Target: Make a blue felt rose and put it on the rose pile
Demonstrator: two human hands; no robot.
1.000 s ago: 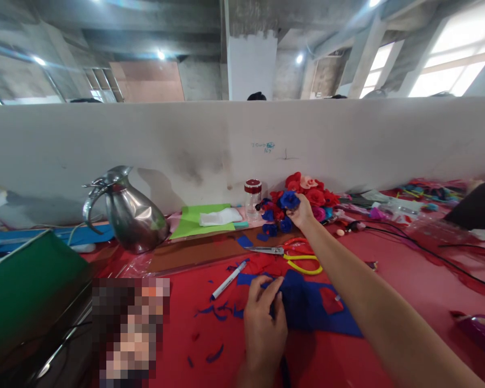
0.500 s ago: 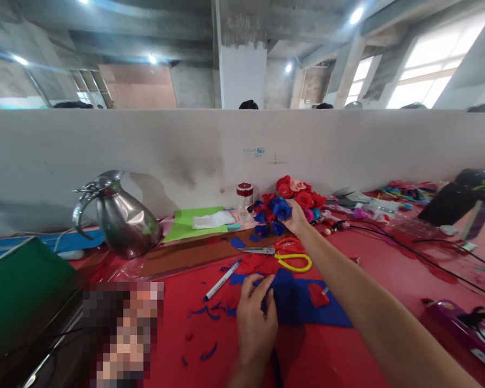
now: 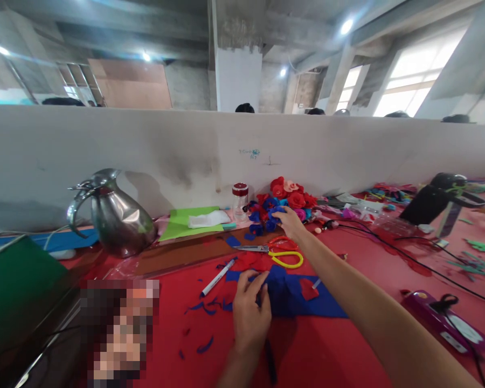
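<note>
Lower against the flower heap [image 3: 296, 200] than a second ago, the blue flower [image 3: 274, 214] is pinched in the fingers of the right hand [image 3: 292, 224]; whether the left hand [image 3: 251, 310], curled at the blue paper [image 3: 285, 295], grips anything I cannot tell. Setting down seems underway, next calling for gentle release.

Seemingly from close above the red table [image 3: 315, 350], the head camera faces forward and down toward a pale partition [image 3: 347, 156].
</note>
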